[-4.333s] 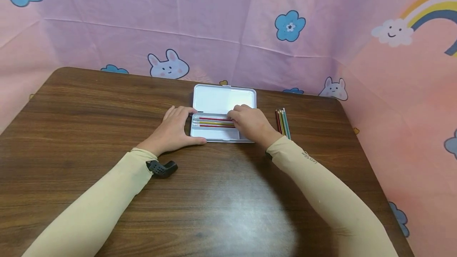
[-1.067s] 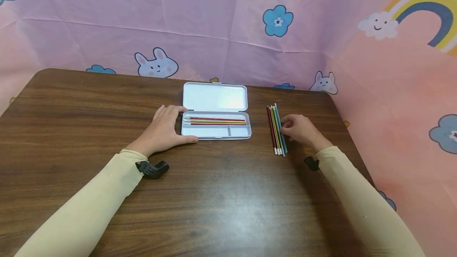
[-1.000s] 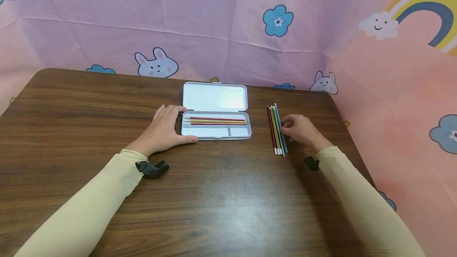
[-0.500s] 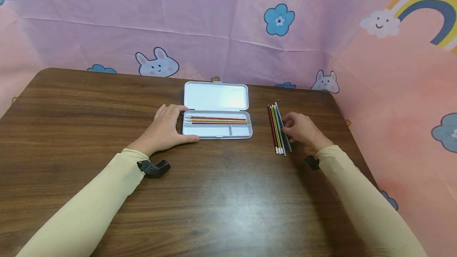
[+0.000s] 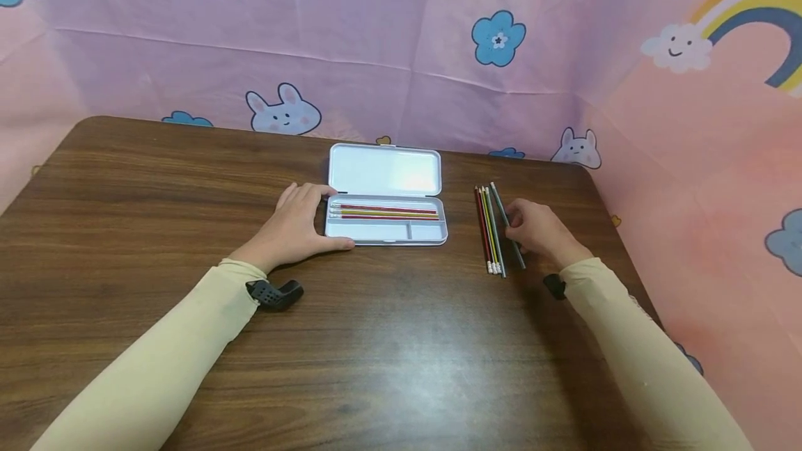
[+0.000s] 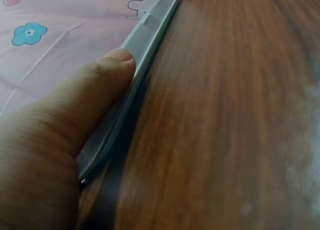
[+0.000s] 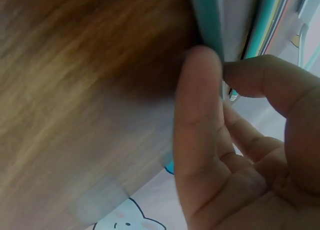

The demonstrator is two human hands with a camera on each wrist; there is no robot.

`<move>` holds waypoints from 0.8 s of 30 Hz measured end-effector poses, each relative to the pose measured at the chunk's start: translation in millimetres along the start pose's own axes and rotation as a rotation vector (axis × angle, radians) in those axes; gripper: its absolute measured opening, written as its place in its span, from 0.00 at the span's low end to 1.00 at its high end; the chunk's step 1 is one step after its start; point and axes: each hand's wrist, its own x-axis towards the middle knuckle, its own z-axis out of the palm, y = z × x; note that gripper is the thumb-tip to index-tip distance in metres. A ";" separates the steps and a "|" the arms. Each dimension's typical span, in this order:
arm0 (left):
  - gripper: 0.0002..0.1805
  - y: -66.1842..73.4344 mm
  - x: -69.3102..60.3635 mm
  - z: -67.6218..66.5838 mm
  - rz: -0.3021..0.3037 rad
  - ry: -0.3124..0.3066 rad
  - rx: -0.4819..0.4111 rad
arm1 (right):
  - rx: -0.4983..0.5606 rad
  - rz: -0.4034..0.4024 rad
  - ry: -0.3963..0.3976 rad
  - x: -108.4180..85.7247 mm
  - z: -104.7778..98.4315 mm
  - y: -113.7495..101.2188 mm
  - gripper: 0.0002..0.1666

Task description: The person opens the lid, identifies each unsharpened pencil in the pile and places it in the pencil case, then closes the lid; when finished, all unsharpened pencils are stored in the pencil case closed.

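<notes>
A white pencil case lies open, its lid folded back. Inside, red and yellow pencils rest in the rear compartment. My left hand holds the case's left end, thumb along the front wall and fingers at the back corner. To the right of the case, my right hand pinches a teal pencil between thumb and fingers; it slants away from the others. In the right wrist view, this teal pencil runs up from the fingertips. Several red, yellow and teal pencils lie side by side just left of it.
The brown wooden table extends around the case and pencils. A pink and lilac patterned cloth hangs behind the table and along its right side. Two front compartments of the case show their bare white bottom.
My right hand has left the case for the loose pencils, then drawn one teal pencil rightward, apart from the group. My left hand keeps its hold on the case. The head view shifts slightly.
</notes>
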 end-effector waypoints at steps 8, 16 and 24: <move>0.59 -0.2 -0.1 1.1 0.000 0.010 0.003 | -0.040 0.026 -0.002 -1.2 -3.7 -0.4 0.19; 0.58 1.1 -0.8 0.1 -0.006 0.010 -0.003 | -0.138 0.078 -0.010 -0.9 -7.0 -1.2 0.15; 0.58 2.5 -1.0 -1.0 -0.007 0.002 -0.008 | -0.176 0.056 0.066 -1.3 -4.8 6.6 0.16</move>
